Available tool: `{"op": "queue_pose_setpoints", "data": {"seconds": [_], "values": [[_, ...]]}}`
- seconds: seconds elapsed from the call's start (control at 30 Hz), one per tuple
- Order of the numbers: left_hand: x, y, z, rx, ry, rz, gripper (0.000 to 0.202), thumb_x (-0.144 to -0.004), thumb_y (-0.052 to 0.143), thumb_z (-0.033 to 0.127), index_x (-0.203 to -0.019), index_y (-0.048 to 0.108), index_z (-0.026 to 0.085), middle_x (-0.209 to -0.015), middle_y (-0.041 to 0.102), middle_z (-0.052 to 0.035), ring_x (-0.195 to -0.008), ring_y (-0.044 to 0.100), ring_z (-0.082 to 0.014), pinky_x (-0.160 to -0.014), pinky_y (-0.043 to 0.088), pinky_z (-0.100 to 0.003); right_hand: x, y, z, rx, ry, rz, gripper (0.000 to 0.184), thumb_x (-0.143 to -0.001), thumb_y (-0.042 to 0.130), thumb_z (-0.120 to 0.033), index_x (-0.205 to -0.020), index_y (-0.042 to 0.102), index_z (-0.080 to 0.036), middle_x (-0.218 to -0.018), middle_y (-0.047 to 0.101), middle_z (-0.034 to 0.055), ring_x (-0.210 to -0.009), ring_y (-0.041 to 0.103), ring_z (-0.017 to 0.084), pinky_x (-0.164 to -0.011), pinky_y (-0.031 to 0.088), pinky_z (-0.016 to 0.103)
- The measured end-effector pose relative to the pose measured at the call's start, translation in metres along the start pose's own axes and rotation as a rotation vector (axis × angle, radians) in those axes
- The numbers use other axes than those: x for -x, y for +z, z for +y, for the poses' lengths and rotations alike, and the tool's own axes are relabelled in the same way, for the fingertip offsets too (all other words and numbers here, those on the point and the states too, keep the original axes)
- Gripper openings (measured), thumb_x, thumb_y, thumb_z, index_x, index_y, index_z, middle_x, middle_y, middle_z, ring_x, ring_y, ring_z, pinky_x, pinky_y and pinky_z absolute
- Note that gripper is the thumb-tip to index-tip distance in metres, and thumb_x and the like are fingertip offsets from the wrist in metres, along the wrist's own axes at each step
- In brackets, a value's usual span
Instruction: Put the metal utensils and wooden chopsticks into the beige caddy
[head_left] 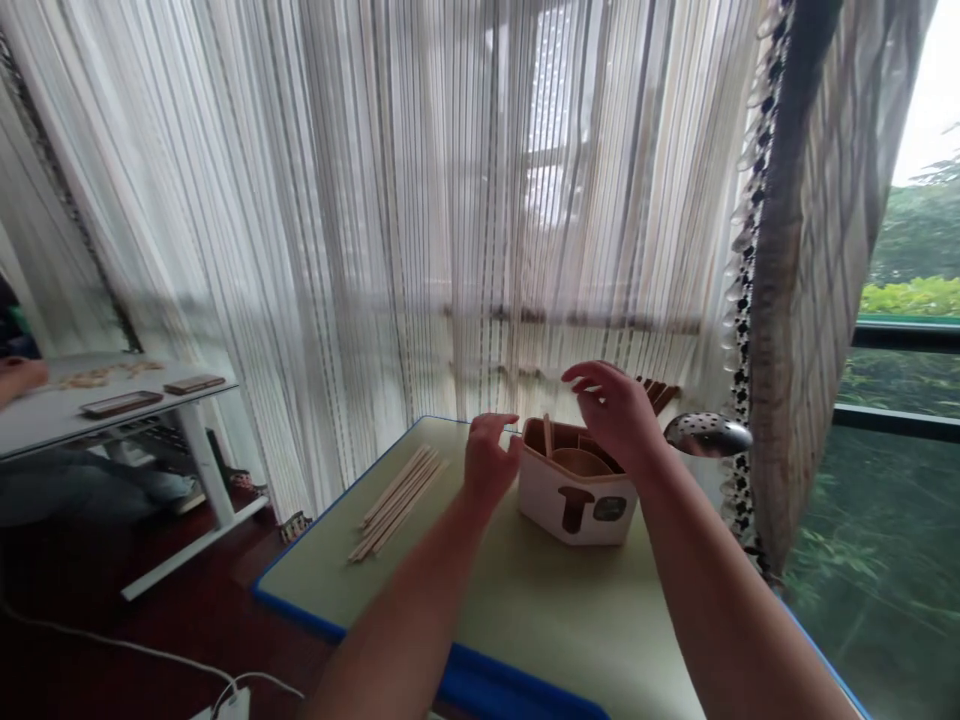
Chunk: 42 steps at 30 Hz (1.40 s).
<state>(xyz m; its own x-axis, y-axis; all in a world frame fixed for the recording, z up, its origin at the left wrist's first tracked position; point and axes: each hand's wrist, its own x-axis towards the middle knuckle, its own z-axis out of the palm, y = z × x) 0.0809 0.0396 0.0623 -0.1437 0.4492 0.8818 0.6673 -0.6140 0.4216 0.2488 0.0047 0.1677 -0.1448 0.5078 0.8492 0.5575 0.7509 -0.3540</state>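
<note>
A white utensil holder (547, 505) with a brown inside and a brown mushroom-shaped mark stands on the table. One light wooden stick (548, 437) leans upright in its left part. My left hand (491, 460) is at the holder's left side, thumb and fingers apart, with nothing seen between them. Over the holder's back right part hovers my right hand (611, 405), fingers loosely bent and apart, holding nothing visible. Dark brown sticks (660, 395) and a metal skimmer head (709, 435) show beyond my right wrist; their lower ends are hidden. Several pale chopsticks (397, 500) lie in a loose bundle left of my left hand.
The pale green table (570, 610) has a blue edge. Behind it hangs a striped sheer curtain (375, 250), with a window at right. At left, another person's hand (22, 377) is over a white table (60, 425) with small pieces and trays. A white cable (135, 643) crosses the floor.
</note>
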Motion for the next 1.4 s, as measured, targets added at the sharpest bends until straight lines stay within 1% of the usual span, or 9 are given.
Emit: {"op": "queue_pose_setpoints", "data": {"seconds": [0.13, 0.23, 0.3, 0.4, 0.53, 0.77, 1.0, 1.23, 1.4], "values": [[-0.002, -0.038, -0.058, -0.218, -0.166, -0.247, 0.021, -0.071, 0.054, 0.016, -0.087, 0.068, 0.017, -0.090, 0.069, -0.0071, -0.089, 0.060, -0.0209, -0.086, 0.045, -0.038, 0.007, 0.016, -0.014, -0.061, 0.006, 0.235, 0.030, -0.069, 0.039, -0.006, -0.083, 0.061, -0.020, -0.089, 0.058, 0.0049, -0.072, 0.056, 0.015, -0.067, 0.046, 0.029], [0.008, -0.062, -0.095, -0.337, -0.235, -0.358, 0.021, -0.072, 0.053, 0.017, -0.086, 0.069, 0.018, -0.089, 0.069, -0.0072, -0.087, 0.062, -0.0208, -0.084, 0.046, -0.036, 0.024, 0.049, -0.029, -0.200, 0.024, 0.240, 0.027, -0.071, 0.042, -0.011, -0.089, 0.059, -0.022, -0.095, 0.056, 0.0062, -0.075, 0.055, 0.015, -0.070, 0.046, 0.030], [0.015, -0.071, -0.108, -0.316, -0.303, -0.417, 0.024, -0.074, 0.052, 0.019, -0.091, 0.069, 0.020, -0.086, 0.070, -0.0064, -0.080, 0.063, -0.0195, -0.077, 0.048, -0.033, 0.043, 0.082, -0.036, -0.415, 0.150, 0.172, 0.025, -0.071, 0.043, -0.014, -0.090, 0.056, -0.022, -0.092, 0.056, 0.0054, -0.076, 0.055, 0.015, -0.068, 0.047, 0.029], [0.019, -0.075, -0.114, -0.372, -0.391, -0.481, 0.027, -0.076, 0.050, 0.020, -0.098, 0.067, 0.020, -0.088, 0.070, -0.0071, -0.080, 0.064, -0.0190, -0.075, 0.048, -0.030, 0.081, 0.134, -0.032, -0.751, 0.536, -0.012, 0.028, -0.065, 0.042, -0.015, -0.091, 0.053, -0.019, -0.084, 0.054, 0.0025, -0.057, 0.050, 0.010, -0.051, 0.042, 0.023], [0.021, -0.073, -0.112, -0.521, -0.446, -0.555, 0.025, -0.074, 0.052, 0.017, -0.093, 0.068, 0.019, -0.090, 0.069, -0.0112, -0.085, 0.064, -0.0227, -0.076, 0.047, -0.032, 0.117, 0.175, -0.013, -0.748, 0.794, -0.173, 0.028, -0.060, 0.043, -0.017, -0.084, 0.056, -0.017, -0.075, 0.052, 0.0010, -0.054, 0.047, 0.010, -0.045, 0.036, 0.021], [0.024, -0.069, -0.105, -0.698, -0.536, -0.713, 0.020, -0.073, 0.053, 0.017, -0.085, 0.069, 0.016, -0.094, 0.067, -0.0172, -0.091, 0.062, -0.0265, -0.078, 0.046, -0.035, 0.121, 0.181, -0.001, -0.712, 0.802, -0.236, 0.030, -0.058, 0.041, -0.017, -0.084, 0.055, -0.017, -0.077, 0.053, 0.0003, -0.056, 0.047, 0.010, -0.045, 0.036, 0.020], [0.021, -0.064, -0.099, -0.844, -0.648, -0.751, 0.032, -0.079, 0.041, 0.013, -0.099, 0.066, 0.012, -0.103, 0.065, -0.0183, -0.098, 0.059, -0.0298, -0.080, 0.044, -0.042, 0.125, 0.196, 0.011, -0.742, 0.912, -0.081, 0.040, -0.057, 0.043, -0.018, -0.097, 0.046, -0.023, -0.083, 0.051, -0.0025, -0.051, 0.048, 0.009, -0.038, 0.033, 0.019], [0.022, -0.065, -0.090, -0.821, -0.678, -0.840, 0.035, -0.079, 0.048, 0.036, -0.103, 0.065, 0.016, -0.110, 0.063, -0.0164, -0.101, 0.058, -0.0313, -0.079, 0.045, -0.044, 0.115, 0.191, 0.021, -0.887, 1.124, -0.159, 0.042, -0.053, 0.047, -0.010, -0.093, 0.050, -0.020, -0.075, 0.055, -0.0005, -0.050, 0.050, 0.009, -0.042, 0.042, 0.022], [0.023, -0.066, -0.079, -0.807, -0.666, -0.840, 0.036, -0.077, 0.052, 0.037, -0.104, 0.064, 0.016, -0.109, 0.063, -0.0164, -0.102, 0.057, -0.0299, -0.082, 0.043, -0.041, 0.111, 0.187, 0.021, -0.901, 1.146, -0.138, 0.044, -0.054, 0.049, -0.008, -0.097, 0.046, -0.021, -0.074, 0.056, -0.0011, -0.050, 0.051, 0.009, -0.044, 0.045, 0.023]]}}
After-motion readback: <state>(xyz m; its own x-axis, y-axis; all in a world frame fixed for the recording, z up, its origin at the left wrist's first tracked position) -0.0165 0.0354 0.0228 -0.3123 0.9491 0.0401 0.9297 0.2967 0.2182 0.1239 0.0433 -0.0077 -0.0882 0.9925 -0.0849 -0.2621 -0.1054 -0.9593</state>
